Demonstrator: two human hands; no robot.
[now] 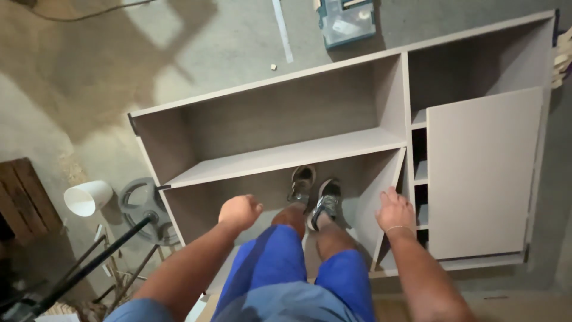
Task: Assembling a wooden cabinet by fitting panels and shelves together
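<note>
A large grey-beige cabinet [286,156] lies on its back on the concrete floor, with open compartments and one closed door [482,173] at the right. I stand inside its lower compartment, both shoes [314,197] on the back panel. My left hand [239,211] hangs in the air above that compartment, fingers curled into a loose fist, holding nothing. My right hand [394,209] rests with spread fingers on the upright divider panel [390,197] beside my legs.
A white bucket [87,197] lies on its side at the left, next to a grey round weight plate [145,209] and dark metal rods [89,268]. A wooden pallet [24,197] sits at the far left. A blue-green tool case [345,21] lies beyond the cabinet.
</note>
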